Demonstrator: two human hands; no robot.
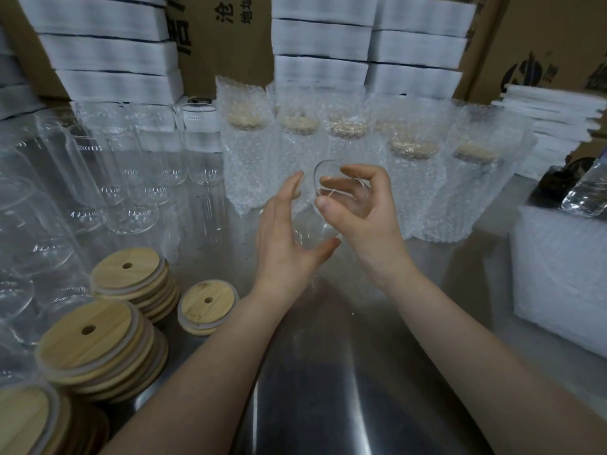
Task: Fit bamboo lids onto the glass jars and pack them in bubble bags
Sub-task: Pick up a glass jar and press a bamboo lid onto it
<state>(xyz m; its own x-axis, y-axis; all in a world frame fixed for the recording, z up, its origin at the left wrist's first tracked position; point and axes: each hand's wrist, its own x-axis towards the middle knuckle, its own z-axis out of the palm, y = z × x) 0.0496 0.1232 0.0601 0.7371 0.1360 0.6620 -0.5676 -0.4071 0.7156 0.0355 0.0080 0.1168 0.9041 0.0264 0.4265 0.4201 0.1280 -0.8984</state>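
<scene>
At lower left, bamboo lids (88, 330) are waiting in stacks beside bare jars (131, 178). Centre frame, the left grip (282, 238), fingers nearly straight, is cradling the base of a lidless glass jar (310, 224) while the right grip (358, 208) is curling round its rim, apparently for lidding. Bagged jars (410, 178) are crowding behind, toward the right.

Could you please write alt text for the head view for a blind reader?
The right hand grips a lidless glass jar by the rim, the left hand cupping its base. Bamboo lids are stacked left; bagged jars stand behind.
</scene>
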